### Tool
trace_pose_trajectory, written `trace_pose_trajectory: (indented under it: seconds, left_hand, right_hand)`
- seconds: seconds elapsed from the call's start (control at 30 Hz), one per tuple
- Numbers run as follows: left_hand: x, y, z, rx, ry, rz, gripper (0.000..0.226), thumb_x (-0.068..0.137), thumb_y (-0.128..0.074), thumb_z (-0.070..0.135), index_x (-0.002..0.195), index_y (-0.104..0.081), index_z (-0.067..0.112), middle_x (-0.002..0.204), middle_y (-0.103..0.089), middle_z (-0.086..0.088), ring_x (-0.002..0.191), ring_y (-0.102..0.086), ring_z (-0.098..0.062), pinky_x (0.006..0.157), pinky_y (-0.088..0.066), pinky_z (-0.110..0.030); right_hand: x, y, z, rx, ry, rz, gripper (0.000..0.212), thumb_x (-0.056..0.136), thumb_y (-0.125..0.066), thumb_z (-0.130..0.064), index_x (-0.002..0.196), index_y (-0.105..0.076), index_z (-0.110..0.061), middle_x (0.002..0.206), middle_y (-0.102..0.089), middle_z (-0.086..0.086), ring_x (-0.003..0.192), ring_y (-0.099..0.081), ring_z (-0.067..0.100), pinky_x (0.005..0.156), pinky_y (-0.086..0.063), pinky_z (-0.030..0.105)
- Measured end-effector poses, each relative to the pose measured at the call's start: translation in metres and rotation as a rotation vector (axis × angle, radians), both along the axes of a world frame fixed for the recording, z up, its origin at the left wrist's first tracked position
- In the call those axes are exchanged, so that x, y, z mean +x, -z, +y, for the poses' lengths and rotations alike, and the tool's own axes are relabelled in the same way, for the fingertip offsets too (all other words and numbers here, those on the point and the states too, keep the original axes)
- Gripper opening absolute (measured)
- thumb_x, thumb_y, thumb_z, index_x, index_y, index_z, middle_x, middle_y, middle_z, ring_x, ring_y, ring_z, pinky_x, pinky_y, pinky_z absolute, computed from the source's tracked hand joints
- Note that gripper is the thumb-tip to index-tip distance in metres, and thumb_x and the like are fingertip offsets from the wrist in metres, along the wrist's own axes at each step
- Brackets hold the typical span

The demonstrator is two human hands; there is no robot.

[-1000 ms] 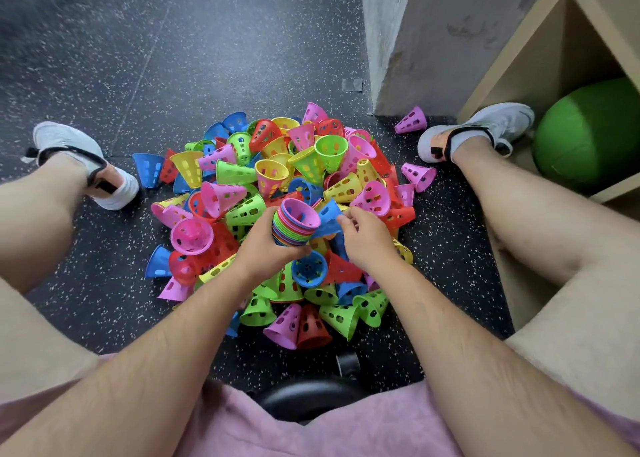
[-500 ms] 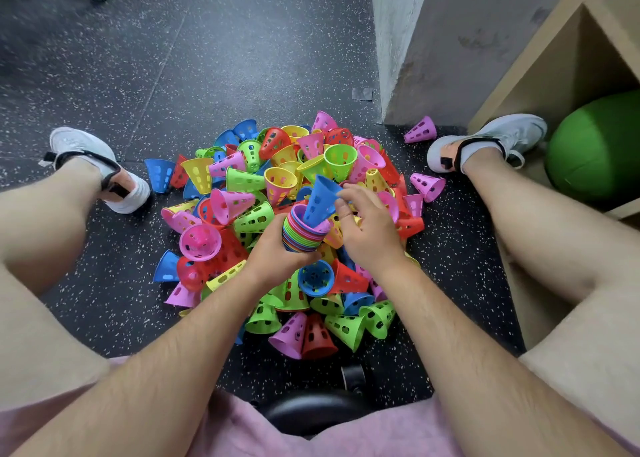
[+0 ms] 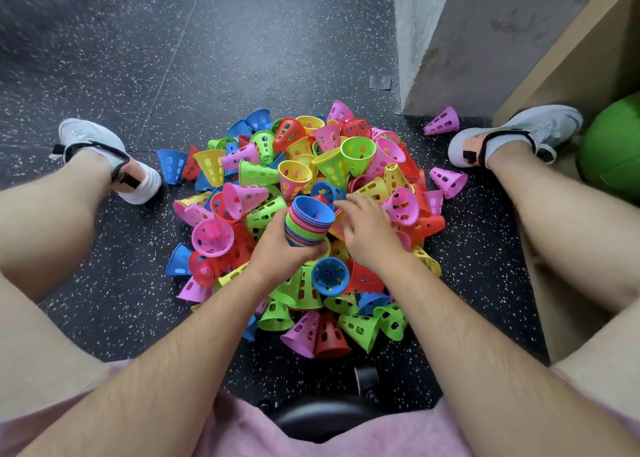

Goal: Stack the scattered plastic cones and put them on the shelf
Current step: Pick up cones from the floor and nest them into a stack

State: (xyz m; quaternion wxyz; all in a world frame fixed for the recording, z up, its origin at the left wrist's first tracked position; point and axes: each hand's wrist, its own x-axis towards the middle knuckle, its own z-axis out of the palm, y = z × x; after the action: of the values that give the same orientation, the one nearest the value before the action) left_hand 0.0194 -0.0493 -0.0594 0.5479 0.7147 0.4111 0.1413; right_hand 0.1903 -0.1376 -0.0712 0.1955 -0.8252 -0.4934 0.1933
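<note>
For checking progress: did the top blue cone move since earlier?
Yes. The blue cone dropped fully onto the stack, lower against the pile's upright yellow cone.

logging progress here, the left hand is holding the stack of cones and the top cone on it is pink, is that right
Not quite. The head view shows the left hand holding the stack, but the top cone on it is blue, not pink.
</note>
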Motion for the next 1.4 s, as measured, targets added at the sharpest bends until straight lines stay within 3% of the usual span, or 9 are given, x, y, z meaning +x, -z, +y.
trace_pose_trajectory:
  seconds: [0.1, 0.23, 0.37, 0.47, 0.63, 0.87, 1.03, 1.27, 1.4]
  left_hand:
    - [0.000, 0.002, 0.001, -0.008, -0.003, 0.001, 0.060, 0.071, -0.091, 0.012, 0.113, -0.055, 0.034, 0.101, -0.070, 0.005, 0.080, -0.066, 0.000, 0.072, -0.056, -0.021]
    - [0.000, 0.002, 0.002, -0.002, 0.005, -0.004, 0.057, 0.072, -0.090, 0.010, 0.105, -0.054, 0.038, 0.099, -0.070, 0.003, 0.080, -0.066, -0.005, 0.074, -0.057, -0.029]
    - [-0.003, 0.007, 0.001, -0.010, -0.018, 0.015, 0.065, 0.069, -0.093, 0.019, 0.116, -0.053, 0.038, 0.104, -0.070, 0.006, 0.089, -0.070, -0.008, 0.081, -0.059, -0.032]
    - [-0.003, 0.004, 0.000, -0.012, -0.003, 0.011, 0.060, 0.071, -0.092, 0.015, 0.111, -0.054, 0.039, 0.102, -0.071, 0.003, 0.085, -0.069, -0.007, 0.079, -0.058, -0.032]
    - [-0.003, 0.000, -0.002, -0.014, 0.009, 0.012, 0.056, 0.073, -0.091, 0.011, 0.106, -0.054, 0.038, 0.097, -0.069, 0.007, 0.078, -0.066, 0.002, 0.071, -0.054, -0.020]
    - [-0.002, 0.001, -0.004, -0.034, 0.019, 0.030, 0.069, 0.070, -0.093, 0.020, 0.126, -0.053, 0.029, 0.106, -0.069, 0.004, 0.092, -0.071, -0.010, 0.083, -0.059, -0.032]
    - [0.001, -0.002, -0.005, -0.034, 0.014, 0.027, 0.066, 0.070, -0.093, 0.018, 0.121, -0.054, 0.030, 0.103, -0.070, 0.003, 0.090, -0.072, -0.013, 0.084, -0.061, -0.039]
    - [0.003, -0.003, -0.003, -0.016, 0.026, 0.026, 0.064, 0.066, -0.093, 0.021, 0.115, -0.055, 0.037, 0.103, -0.070, 0.000, 0.088, -0.073, -0.017, 0.084, -0.062, -0.049]
    - [0.009, -0.004, -0.005, -0.014, 0.041, 0.023, 0.073, 0.065, -0.094, 0.026, 0.126, -0.054, 0.029, 0.106, -0.070, 0.005, 0.091, -0.072, -0.010, 0.085, -0.061, -0.041]
  right_hand:
    - [-0.004, 0.011, 0.000, -0.070, -0.034, -0.173, 0.044, 0.100, -0.052, -0.024, 0.143, -0.047, -0.029, 0.154, -0.036, 0.005, 0.147, -0.023, 0.025, 0.119, -0.016, 0.049]
    - [-0.009, 0.016, 0.003, -0.029, -0.004, -0.208, 0.029, 0.101, -0.051, -0.024, 0.129, -0.056, -0.022, 0.146, -0.044, 0.006, 0.139, -0.033, 0.027, 0.115, -0.020, 0.044]
    - [-0.006, 0.015, 0.003, 0.052, 0.037, -0.065, 0.016, 0.100, -0.054, -0.025, 0.114, -0.061, -0.018, 0.130, -0.053, 0.006, 0.124, -0.046, 0.028, 0.107, -0.033, 0.046]
    - [-0.003, 0.010, -0.001, 0.169, 0.099, 0.076, 0.012, 0.101, -0.055, -0.022, 0.109, -0.061, -0.016, 0.118, -0.056, 0.006, 0.110, -0.052, 0.027, 0.093, -0.042, 0.040]
    - [-0.001, -0.015, -0.004, 0.337, 0.289, 0.242, 0.012, 0.105, -0.047, -0.027, 0.108, -0.056, -0.019, 0.105, -0.055, 0.002, 0.092, -0.049, 0.018, 0.071, -0.029, 0.028]
    - [-0.003, -0.031, 0.000, 0.617, 0.330, 0.255, 0.008, 0.104, -0.043, -0.034, 0.108, -0.044, -0.028, 0.085, -0.049, -0.005, 0.073, -0.047, 0.017, 0.067, -0.036, 0.030]
    - [-0.013, -0.045, -0.006, 0.515, 0.192, 0.309, 0.004, 0.105, -0.047, -0.035, 0.108, -0.047, -0.032, 0.098, -0.059, -0.001, 0.089, -0.056, 0.017, 0.073, -0.042, 0.029]
    - [-0.026, -0.029, -0.010, 0.306, 0.084, 0.544, 0.034, 0.104, -0.033, -0.051, 0.129, -0.049, -0.036, 0.129, -0.057, -0.002, 0.123, -0.052, 0.016, 0.101, -0.047, 0.037]
    - [-0.015, -0.022, -0.012, 0.370, 0.216, 0.262, 0.032, 0.104, -0.040, -0.034, 0.126, -0.058, -0.019, 0.122, -0.062, -0.001, 0.118, -0.053, 0.017, 0.102, -0.043, 0.038]
